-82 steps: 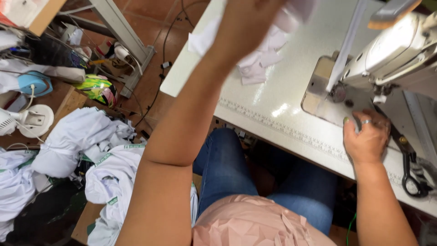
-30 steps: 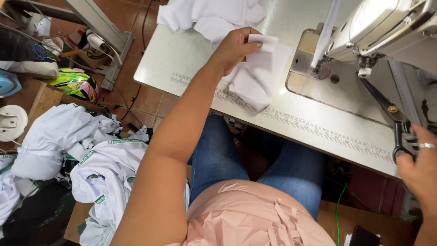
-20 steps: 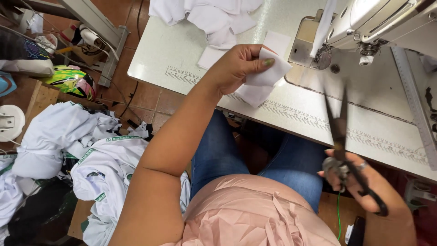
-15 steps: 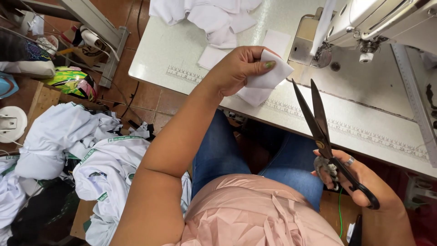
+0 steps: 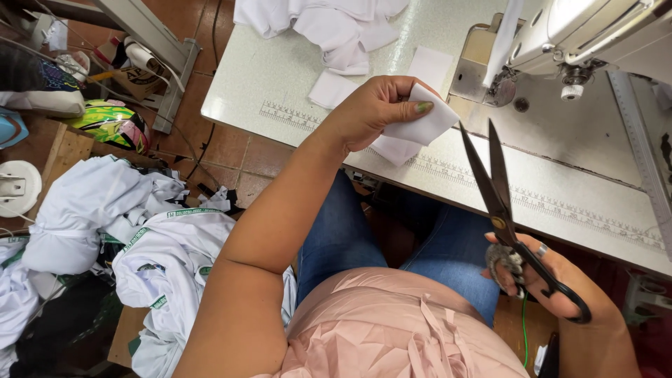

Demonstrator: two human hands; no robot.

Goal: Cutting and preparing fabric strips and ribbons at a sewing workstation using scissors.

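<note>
My left hand (image 5: 371,112) pinches a small white fabric piece (image 5: 420,126) above the front edge of the sewing table (image 5: 280,77). My right hand (image 5: 542,276) grips the handles of black scissors (image 5: 493,185), low at the right over my lap. The blades are parted and point up toward the fabric, their tips a short way to its right. The sewing machine (image 5: 595,35) stands at the far right of the table.
More white fabric pieces (image 5: 329,21) lie heaped at the back of the table. A pile of white garments (image 5: 133,231) covers the floor at my left, beside a table leg (image 5: 150,35), cables and a green-yellow bag (image 5: 112,122).
My left hand brought the fabric piece down from the pile toward me. My right hand left the machine, took up the scissors and raised them with the blades parting toward the fabric.
</note>
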